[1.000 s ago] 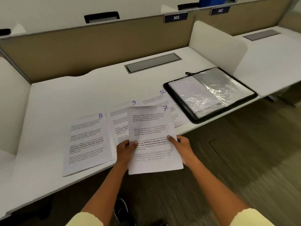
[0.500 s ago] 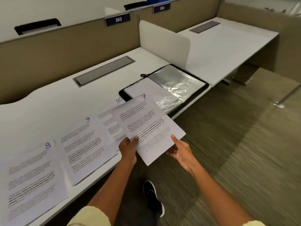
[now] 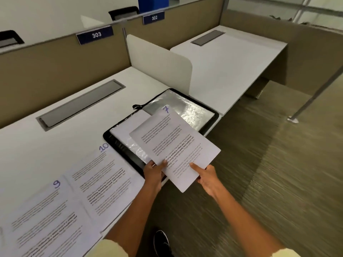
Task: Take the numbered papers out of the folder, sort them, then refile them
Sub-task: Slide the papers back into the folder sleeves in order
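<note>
Your sheet marked 7 (image 3: 172,143) hangs tilted over the open black folder (image 3: 128,151). Sheets 9 (image 3: 46,216) and 10 (image 3: 104,175) lie flat beside it.

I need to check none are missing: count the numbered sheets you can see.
3. Sheet 7 is held over the open folder by the left hand and right hand. Sheets 10 and 9 lie on the desk. Others may be out of view.
</note>
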`<action>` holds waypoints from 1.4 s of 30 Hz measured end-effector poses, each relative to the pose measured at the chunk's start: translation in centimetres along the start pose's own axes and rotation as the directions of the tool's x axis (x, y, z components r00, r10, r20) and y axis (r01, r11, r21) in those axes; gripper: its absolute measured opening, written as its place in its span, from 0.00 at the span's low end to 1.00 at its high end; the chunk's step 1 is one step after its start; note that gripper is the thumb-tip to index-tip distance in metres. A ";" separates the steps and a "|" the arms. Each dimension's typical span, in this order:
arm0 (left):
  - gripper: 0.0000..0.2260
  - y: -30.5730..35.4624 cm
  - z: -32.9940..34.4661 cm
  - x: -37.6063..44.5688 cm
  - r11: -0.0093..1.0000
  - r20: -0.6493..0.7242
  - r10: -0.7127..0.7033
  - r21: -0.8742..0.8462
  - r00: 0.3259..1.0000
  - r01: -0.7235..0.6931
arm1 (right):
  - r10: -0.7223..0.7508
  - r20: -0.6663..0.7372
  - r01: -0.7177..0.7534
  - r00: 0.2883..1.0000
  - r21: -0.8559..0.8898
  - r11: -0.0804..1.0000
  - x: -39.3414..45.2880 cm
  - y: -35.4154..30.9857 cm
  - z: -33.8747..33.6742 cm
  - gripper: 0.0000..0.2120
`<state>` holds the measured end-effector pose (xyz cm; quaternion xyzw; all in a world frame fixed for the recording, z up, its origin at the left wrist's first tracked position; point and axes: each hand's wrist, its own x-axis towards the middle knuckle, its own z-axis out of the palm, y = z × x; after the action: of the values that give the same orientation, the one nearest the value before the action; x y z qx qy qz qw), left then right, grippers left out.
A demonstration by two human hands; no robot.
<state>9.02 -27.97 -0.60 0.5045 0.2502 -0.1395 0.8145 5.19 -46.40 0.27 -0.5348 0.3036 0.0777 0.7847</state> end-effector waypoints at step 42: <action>0.07 -1.3 21.6 16.9 0.109 0.236 0.397 0.947 0.887 -0.301 | -0.009 -0.083 0.011 0.997 0.031 0.999 17.6 -14.0 -21.6 0.19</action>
<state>28.29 -47.43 -2.98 0.9482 0.0117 -0.0498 0.3135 17.12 -74.93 -3.73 -0.5267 0.3342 0.0469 0.7801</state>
